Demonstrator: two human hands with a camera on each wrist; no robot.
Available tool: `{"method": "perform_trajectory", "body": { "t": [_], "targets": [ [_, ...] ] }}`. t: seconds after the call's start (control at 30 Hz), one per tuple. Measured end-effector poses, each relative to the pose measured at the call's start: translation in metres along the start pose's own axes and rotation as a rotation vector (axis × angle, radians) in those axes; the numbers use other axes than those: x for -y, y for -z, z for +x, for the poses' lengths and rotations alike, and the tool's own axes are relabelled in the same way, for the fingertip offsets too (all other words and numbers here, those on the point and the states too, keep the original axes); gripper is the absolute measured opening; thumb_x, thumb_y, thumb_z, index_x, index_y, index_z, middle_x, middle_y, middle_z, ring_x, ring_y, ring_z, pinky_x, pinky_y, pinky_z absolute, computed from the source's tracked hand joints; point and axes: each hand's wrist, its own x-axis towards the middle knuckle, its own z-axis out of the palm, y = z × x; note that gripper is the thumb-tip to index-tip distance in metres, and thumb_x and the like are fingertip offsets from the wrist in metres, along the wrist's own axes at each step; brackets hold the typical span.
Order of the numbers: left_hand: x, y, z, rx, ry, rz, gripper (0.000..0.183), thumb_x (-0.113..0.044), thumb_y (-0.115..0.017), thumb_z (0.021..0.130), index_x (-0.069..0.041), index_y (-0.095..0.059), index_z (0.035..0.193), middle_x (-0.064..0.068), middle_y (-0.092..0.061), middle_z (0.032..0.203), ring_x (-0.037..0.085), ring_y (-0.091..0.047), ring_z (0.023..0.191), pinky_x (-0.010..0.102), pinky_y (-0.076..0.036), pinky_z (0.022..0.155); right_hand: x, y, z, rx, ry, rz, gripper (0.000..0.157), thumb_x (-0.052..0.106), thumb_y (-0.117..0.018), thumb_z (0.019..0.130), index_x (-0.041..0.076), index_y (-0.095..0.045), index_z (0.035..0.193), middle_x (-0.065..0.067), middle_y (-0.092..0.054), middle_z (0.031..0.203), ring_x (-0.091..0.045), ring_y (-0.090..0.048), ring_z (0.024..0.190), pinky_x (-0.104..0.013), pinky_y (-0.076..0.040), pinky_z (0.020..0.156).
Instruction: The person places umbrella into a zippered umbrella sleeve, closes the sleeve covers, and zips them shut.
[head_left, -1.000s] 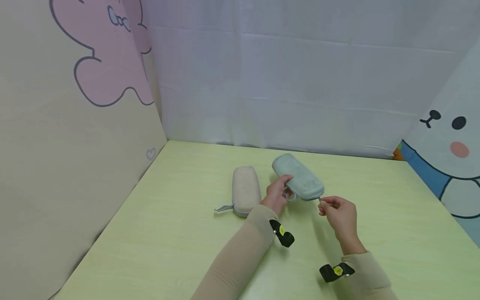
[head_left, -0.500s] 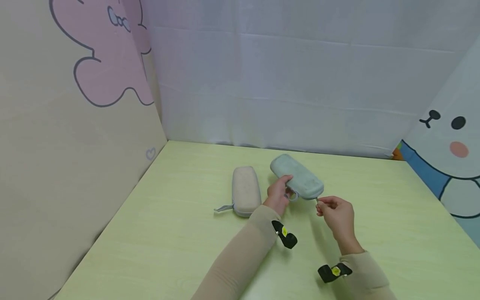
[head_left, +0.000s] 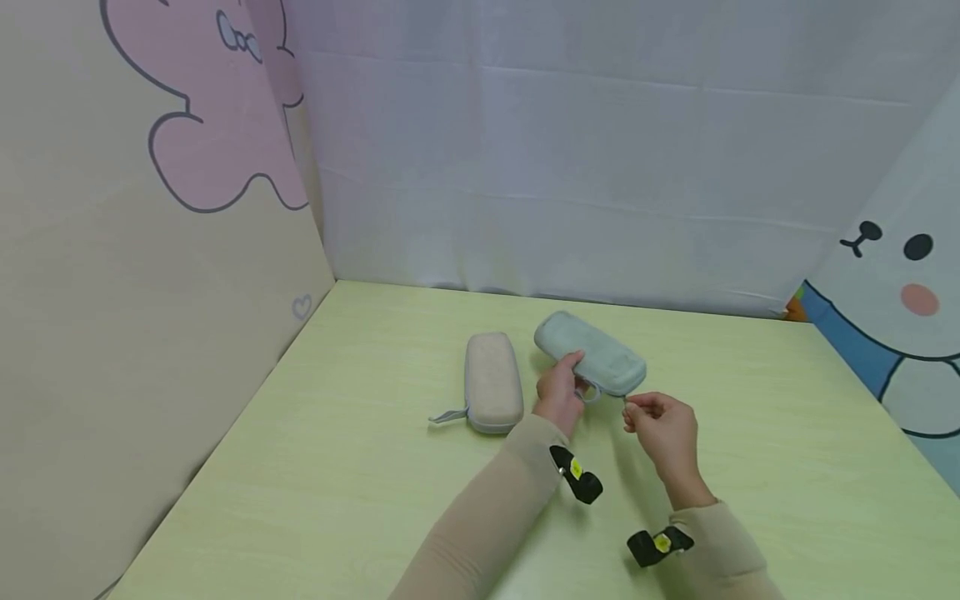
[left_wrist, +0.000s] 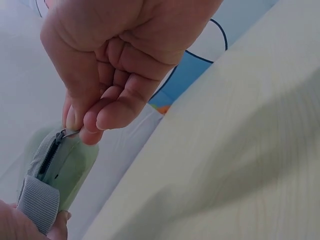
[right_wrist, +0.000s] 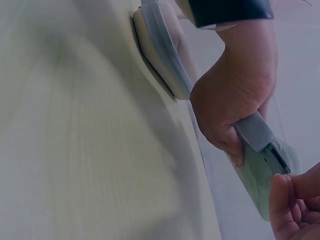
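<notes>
A pale green zip case (head_left: 592, 354) is held up over the table by my left hand (head_left: 558, 396), which grips its near edge beside a grey fabric loop (left_wrist: 40, 200). My right hand (head_left: 663, 429) pinches the small zipper pull (left_wrist: 73, 133) at the case's right end between thumb and forefinger. In the left wrist view, dark zipper teeth (left_wrist: 48, 159) show between the loop and the slider. To the left, a beige zip case (head_left: 492, 379) of similar shape lies flat on the table, its grey strap (head_left: 448, 416) sticking out. The left fingers under the green case are partly hidden.
The light yellow-green table (head_left: 337, 500) meets a white cloth backdrop (head_left: 562, 167) behind the cases. Printed side panels stand at left and right, the right one with a white cartoon face (head_left: 892, 275). Both wrists wear black camera straps.
My right hand has moved left with the zipper pull along the green case's end. The case has turned slightly, its far end shifting left and toward me. The beige case stays still.
</notes>
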Motion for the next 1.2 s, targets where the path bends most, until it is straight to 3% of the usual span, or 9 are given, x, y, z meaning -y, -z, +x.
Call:
{"method": "perform_trajectory", "body": {
  "t": [0.2, 0.37, 0.9, 1.2],
  "targets": [
    [0.003, -0.002, -0.007, -0.01, -0.059, -0.013, 0.015, -0.003, -0.069, 0.078, 0.002, -0.06, 0.089, 0.008, -0.058, 0.083, 0.016, -0.05, 0.066, 0.026, -0.044, 0.061, 0.0, -0.003, 0.0, -0.01, 0.007, 0.007, 0.012, -0.006, -0.056, 0.085, -0.015, -0.063, 0.089, -0.015, -0.065, 0.072, -0.011, -0.06, 0.055, -0.024, -0.052, 0.055],
    [0.007, -0.005, -0.014, -0.048, -0.09, -0.037, 0.019, -0.003, -0.069, 0.078, 0.004, -0.061, 0.094, 0.009, -0.06, 0.084, 0.019, -0.053, 0.071, 0.028, -0.044, 0.066, 0.001, -0.004, -0.001, -0.036, 0.025, -0.032, 0.011, -0.006, -0.057, 0.085, -0.013, -0.064, 0.087, -0.016, -0.065, 0.072, -0.008, -0.058, 0.053, -0.024, -0.052, 0.053],
    [0.011, -0.005, -0.024, -0.022, -0.119, -0.096, 0.026, -0.005, -0.066, 0.082, 0.003, -0.06, 0.106, 0.012, -0.062, 0.1, 0.024, -0.056, 0.089, 0.035, -0.045, 0.082, 0.004, -0.008, -0.003, -0.083, 0.107, -0.138, 0.009, -0.003, -0.059, 0.081, -0.009, -0.067, 0.081, -0.013, -0.065, 0.067, -0.008, -0.057, 0.05, -0.018, -0.046, 0.046],
    [0.016, -0.01, -0.026, -0.088, -0.12, -0.142, 0.033, -0.001, -0.068, 0.08, 0.004, -0.052, 0.109, 0.012, -0.058, 0.1, 0.023, -0.054, 0.087, 0.035, -0.044, 0.08, 0.008, -0.011, -0.006, -0.102, 0.141, -0.171, 0.009, -0.005, -0.059, 0.081, -0.007, -0.067, 0.08, -0.014, -0.065, 0.068, -0.005, -0.056, 0.05, -0.019, -0.045, 0.045]
  ]
}}
